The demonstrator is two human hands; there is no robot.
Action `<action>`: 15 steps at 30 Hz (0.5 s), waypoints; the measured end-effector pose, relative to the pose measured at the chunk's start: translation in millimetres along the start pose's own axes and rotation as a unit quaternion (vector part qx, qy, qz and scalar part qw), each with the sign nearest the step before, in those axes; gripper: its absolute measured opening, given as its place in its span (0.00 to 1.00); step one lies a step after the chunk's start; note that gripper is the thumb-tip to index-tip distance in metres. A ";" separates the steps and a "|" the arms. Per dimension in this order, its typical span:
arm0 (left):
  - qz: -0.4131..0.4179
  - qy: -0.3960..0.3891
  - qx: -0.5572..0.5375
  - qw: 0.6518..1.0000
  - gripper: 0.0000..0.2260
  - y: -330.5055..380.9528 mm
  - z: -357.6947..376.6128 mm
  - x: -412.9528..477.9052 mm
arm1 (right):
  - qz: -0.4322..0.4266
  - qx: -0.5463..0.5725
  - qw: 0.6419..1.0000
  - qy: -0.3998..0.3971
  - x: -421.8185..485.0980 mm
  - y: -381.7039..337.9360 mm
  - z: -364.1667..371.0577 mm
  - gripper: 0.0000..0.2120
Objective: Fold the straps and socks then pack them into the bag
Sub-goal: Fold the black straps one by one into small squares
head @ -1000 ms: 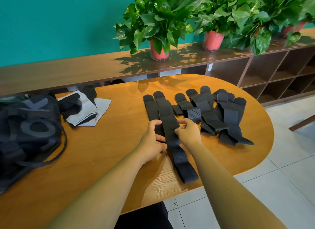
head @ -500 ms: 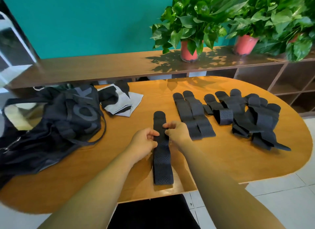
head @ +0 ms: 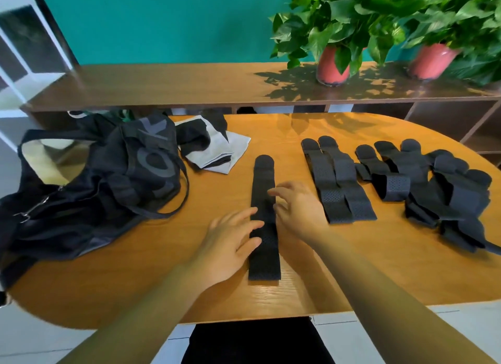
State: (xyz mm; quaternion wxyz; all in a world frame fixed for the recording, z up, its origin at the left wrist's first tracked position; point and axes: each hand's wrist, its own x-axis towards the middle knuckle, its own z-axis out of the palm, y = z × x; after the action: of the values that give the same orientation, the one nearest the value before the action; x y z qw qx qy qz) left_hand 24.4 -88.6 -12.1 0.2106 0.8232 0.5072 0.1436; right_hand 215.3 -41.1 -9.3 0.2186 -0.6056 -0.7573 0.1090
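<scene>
Centrally on the counter point(head: 162, 268), one strap point(head: 264, 260) lies flat, its rounded end pointing to twelve o'clock. The left hand point(head: 230, 241) sits at its nine o'clock, fingers point(head: 244, 214) straight, tips touching the strap's edge. The right hand point(head: 298, 212) is at three o'clock, fingers point(head: 276, 191) loosely spread over the strap, gripping nothing. From the strap, the bag point(head: 108, 179) slumps at ten o'clock, socks point(head: 214, 149) at eleven, more straps point(head: 339, 187) at two.
</scene>
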 end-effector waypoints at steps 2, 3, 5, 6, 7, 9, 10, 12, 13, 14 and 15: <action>0.032 -0.018 0.036 0.999 0.17 1.7 2.4 -3.8 | -0.096 -0.063 0.991 -0.063 -5.7 -0.4 -3.7 0.18; 0.043 -0.027 0.054 0.997 0.18 1.3 4.3 -4.6 | -0.116 -0.089 0.984 -0.106 -7.4 -1.0 -2.1 0.19; 0.052 -0.043 0.076 0.995 0.19 -1.3 7.9 -5.7 | -0.119 -0.118 0.972 -0.167 -8.2 0.0 3.0 0.22; 0.053 -0.050 0.079 0.994 0.19 -3.3 9.1 -6.3 | -0.104 -0.118 0.970 -0.183 -6.4 0.7 4.3 0.23; 0.053 -0.054 0.079 0.994 0.20 -4.5 9.6 -6.9 | -0.084 -0.112 0.971 -0.194 -2.9 1.9 5.1 0.24; 0.055 -0.055 0.075 0.994 0.20 -6.1 10.2 -7.4 | -0.049 -0.107 0.970 -0.215 7.3 4.1 6.5 0.24; 0.056 -0.057 0.073 0.994 0.20 -6.4 10.3 -7.0 | -0.037 -0.108 0.968 -0.223 13.6 4.9 7.1 0.25; 0.055 -0.060 0.067 0.994 0.20 -6.7 10.5 -4.5 | -0.018 -0.106 0.967 -0.233 27.2 7.4 8.8 0.25; 0.056 -0.060 0.065 0.994 0.20 -6.9 10.6 -3.0 | -0.009 -0.107 0.966 -0.236 33.9 9.2 9.5 0.25; 0.057 -0.060 0.065 0.994 0.20 -7.4 10.9 -1.3 | -0.002 -0.110 0.965 -0.239 40.9 11.7 10.2 0.25; 0.060 -0.061 0.067 0.994 0.20 -8.0 11.6 0.1 | 0.004 -0.118 0.964 -0.240 48.0 14.4 11.0 0.25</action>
State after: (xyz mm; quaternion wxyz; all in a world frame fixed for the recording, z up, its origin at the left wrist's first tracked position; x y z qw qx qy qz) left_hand 23.5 -87.7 -26.0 0.1766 0.8714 0.4521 0.0715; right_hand 214.5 9.8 -15.6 -0.0430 -0.5865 -0.7924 0.1622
